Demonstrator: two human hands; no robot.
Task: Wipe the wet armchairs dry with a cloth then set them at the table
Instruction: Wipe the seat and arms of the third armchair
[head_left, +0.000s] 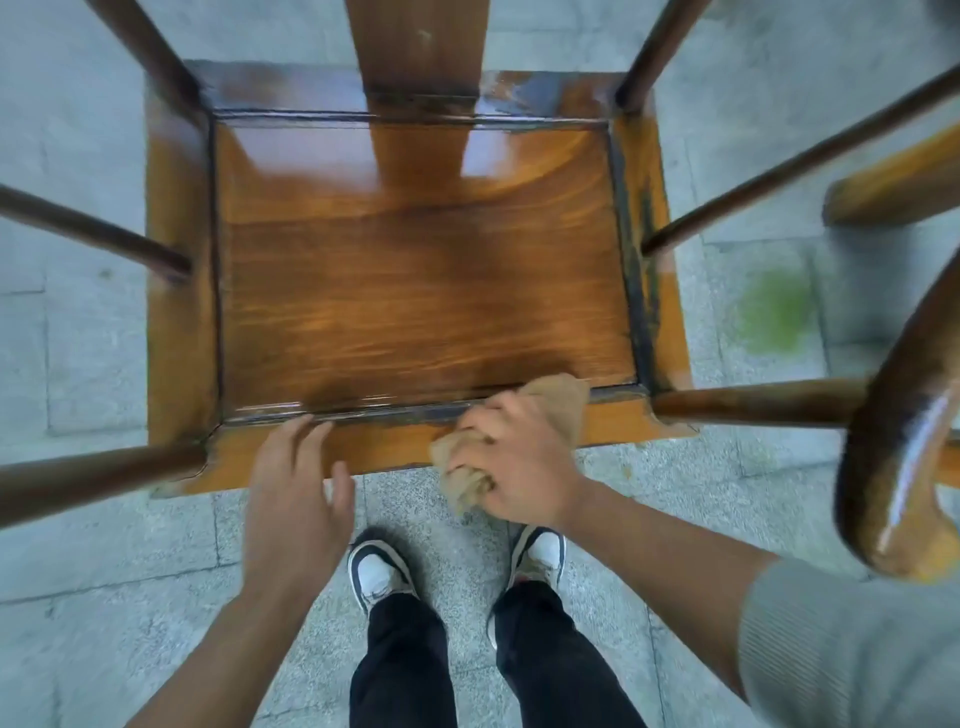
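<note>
You stand over a wooden armchair on grey paving stones, its seat glossy with wet streaks. Your left hand hovers at the seat's front rail, fingers spread and loose, holding nothing. Just to its right, your right hand is clenched around a bunched tan cloth, pressing it on the front rail near the seat's right corner. Farther right, a curved armrest gleams, and a green stain marks the paving.
</note>
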